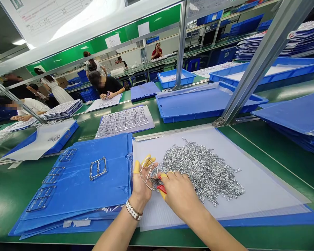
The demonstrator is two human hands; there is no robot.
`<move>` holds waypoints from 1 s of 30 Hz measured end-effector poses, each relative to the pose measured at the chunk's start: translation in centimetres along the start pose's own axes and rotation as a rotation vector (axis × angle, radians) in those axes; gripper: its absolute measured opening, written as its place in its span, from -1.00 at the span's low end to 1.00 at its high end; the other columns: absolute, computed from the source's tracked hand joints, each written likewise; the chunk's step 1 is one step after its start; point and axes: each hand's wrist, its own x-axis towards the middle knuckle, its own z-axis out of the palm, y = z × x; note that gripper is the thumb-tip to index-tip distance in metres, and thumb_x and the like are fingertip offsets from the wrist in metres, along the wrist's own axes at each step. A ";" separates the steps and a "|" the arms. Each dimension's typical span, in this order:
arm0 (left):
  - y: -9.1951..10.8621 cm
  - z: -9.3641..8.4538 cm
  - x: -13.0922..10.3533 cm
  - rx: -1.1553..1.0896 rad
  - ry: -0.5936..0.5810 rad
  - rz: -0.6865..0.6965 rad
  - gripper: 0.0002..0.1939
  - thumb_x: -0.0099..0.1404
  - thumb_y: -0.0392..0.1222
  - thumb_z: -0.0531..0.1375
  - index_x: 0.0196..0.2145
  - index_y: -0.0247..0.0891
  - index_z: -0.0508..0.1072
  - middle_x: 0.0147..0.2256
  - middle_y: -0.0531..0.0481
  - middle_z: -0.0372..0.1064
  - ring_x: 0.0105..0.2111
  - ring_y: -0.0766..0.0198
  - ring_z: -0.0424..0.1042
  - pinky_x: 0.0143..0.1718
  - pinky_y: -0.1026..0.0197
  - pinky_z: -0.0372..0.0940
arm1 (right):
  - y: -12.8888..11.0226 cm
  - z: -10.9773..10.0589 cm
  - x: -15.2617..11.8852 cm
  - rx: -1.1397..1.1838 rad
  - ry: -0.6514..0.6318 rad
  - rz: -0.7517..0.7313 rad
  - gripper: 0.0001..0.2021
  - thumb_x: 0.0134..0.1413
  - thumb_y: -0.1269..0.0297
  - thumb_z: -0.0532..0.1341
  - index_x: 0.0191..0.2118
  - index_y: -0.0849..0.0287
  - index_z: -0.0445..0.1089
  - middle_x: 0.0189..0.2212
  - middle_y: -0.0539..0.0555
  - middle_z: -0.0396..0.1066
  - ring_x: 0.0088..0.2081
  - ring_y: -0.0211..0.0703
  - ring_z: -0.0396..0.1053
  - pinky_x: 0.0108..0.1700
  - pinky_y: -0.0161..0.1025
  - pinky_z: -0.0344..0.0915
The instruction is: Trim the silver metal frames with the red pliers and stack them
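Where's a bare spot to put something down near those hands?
Bare blue sheet lies this side of the lone wire frame, and bare white sheet right of the pile of small metal pieces. It's crowded around the left hand and right hand, by that pile.

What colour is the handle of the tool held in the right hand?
The handle in the right hand is red; the head view shows it.

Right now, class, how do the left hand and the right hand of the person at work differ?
The left hand supports a wire frame, while the right hand grips a red-handled tool. The left hand is turned palm up; the right hand shows its back. The left wrist wears a patterned band, while the right wrist shows none. Both hands have yellow finger covers.
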 end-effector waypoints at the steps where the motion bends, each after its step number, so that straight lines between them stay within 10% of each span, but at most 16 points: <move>1: 0.0 0.0 0.1 0.011 -0.005 0.003 -0.54 0.27 0.13 0.05 -0.10 -0.26 0.48 -0.01 -0.19 0.38 -0.10 0.07 0.40 -0.39 0.20 0.36 | 0.0 0.0 0.0 -0.013 -0.001 -0.006 -0.77 0.09 0.33 0.16 -0.10 0.14 0.40 -0.30 0.14 0.46 -0.22 0.00 0.39 -0.23 -0.14 0.15; 9: 0.4 -0.7 -0.3 0.403 -0.203 0.075 -0.46 0.31 0.20 -0.08 -0.02 -0.18 0.45 -0.03 -0.11 0.41 -0.04 0.08 0.38 -0.08 0.04 0.29 | 1.8 -1.1 -1.7 -0.012 -0.018 0.059 -0.74 0.10 0.13 0.14 -0.17 0.16 0.41 -0.29 0.18 0.46 -0.23 0.02 0.40 -0.27 -0.16 0.17; 17: 0.9 -1.0 -1.4 0.898 -0.509 0.454 -0.45 0.34 0.19 -0.07 0.12 -0.13 0.34 0.01 -0.11 0.37 0.01 0.08 0.33 0.14 -0.08 0.09 | 5.2 0.7 -4.5 0.394 0.054 0.163 -0.68 0.06 0.18 0.13 -0.08 0.17 0.38 -0.28 0.07 0.45 -0.25 -0.10 0.39 -0.19 -0.18 0.28; 23: 7.7 -2.2 -4.5 1.093 -0.399 0.619 -0.44 0.30 0.20 0.00 0.09 -0.16 0.39 -0.02 -0.12 0.39 -0.01 0.01 0.35 0.10 -0.13 0.15 | 5.5 1.7 -4.6 0.565 0.271 0.048 -0.63 0.15 0.20 0.10 0.08 0.13 0.26 -0.09 0.14 0.39 -0.07 -0.07 0.35 -0.01 -0.08 0.26; 30: 17.3 -9.1 -6.4 1.464 -0.026 0.964 -0.48 0.31 0.11 0.02 0.11 -0.20 0.36 0.00 -0.13 0.38 0.01 0.05 0.32 0.12 -0.10 0.12 | 5.2 3.2 -3.4 0.630 0.361 -0.048 -0.56 0.21 0.14 0.04 0.19 0.01 0.14 -0.15 0.11 0.41 -0.14 -0.03 0.38 -0.09 -0.08 0.32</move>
